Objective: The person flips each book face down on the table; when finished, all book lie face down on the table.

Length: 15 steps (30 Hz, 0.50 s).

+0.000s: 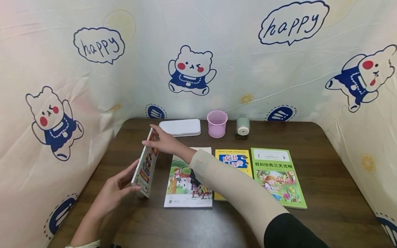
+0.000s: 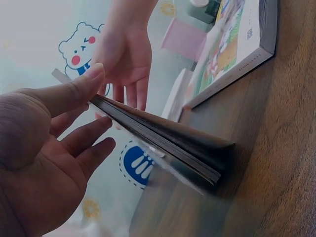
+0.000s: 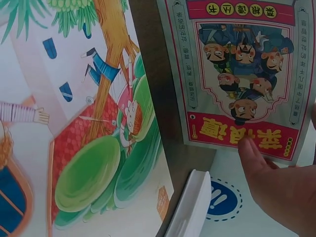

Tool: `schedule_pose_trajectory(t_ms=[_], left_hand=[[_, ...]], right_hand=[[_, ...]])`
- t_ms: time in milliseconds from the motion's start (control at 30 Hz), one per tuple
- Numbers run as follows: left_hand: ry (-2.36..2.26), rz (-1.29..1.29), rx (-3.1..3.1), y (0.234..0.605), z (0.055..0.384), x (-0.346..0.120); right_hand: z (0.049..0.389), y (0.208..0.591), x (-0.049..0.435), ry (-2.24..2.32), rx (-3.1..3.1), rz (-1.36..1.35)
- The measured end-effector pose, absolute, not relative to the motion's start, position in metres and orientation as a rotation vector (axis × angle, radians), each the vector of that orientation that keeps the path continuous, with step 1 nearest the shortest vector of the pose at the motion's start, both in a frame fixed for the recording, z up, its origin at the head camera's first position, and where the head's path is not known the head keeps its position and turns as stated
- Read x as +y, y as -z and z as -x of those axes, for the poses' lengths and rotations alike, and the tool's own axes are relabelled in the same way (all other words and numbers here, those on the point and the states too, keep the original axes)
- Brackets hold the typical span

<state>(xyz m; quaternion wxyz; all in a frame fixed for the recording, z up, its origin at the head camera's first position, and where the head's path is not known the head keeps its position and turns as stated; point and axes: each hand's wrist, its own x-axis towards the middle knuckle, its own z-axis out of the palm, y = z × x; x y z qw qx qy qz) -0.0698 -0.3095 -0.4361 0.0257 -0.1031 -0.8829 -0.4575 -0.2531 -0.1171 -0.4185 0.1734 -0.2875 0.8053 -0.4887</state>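
Note:
A thin picture book (image 1: 145, 172) stands steeply on edge at the left of the table, its illustrated cover turned to the right. My left hand (image 1: 111, 194) pinches its near end, with the thumb on the cover side and the fingers behind. At the far upper corner, my right hand (image 1: 165, 139) grips the book between thumb and fingers. The right wrist view shows the red and white cover (image 3: 242, 74) with cartoon figures, and the thumb on its edge. In the left wrist view the page edges (image 2: 163, 143) fan slightly apart, low over the wood.
To the right lie a white storybook (image 1: 189, 201), partly under the right forearm, a yellow book (image 1: 232, 155) and a green book (image 1: 279, 179). Along the back stand a white case (image 1: 183, 127), a pink cup (image 1: 217, 125) and a small green device (image 1: 243, 125). Printed cloth surrounds the table.

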Motion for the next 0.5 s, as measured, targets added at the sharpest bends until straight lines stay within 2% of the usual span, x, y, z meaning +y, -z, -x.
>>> schedule_pose_trajectory(t_ms=[333,500], left_hand=[[1.508,0.474,-2.628,0.441,0.070,-0.318],[1.417,0.457,-2.689,0.451,0.072,-0.322]], right_hand=[[0.256,0.426,-0.117,1.576,2.043,0.734],[0.257,0.435,-0.114,1.626,1.948,0.711]])
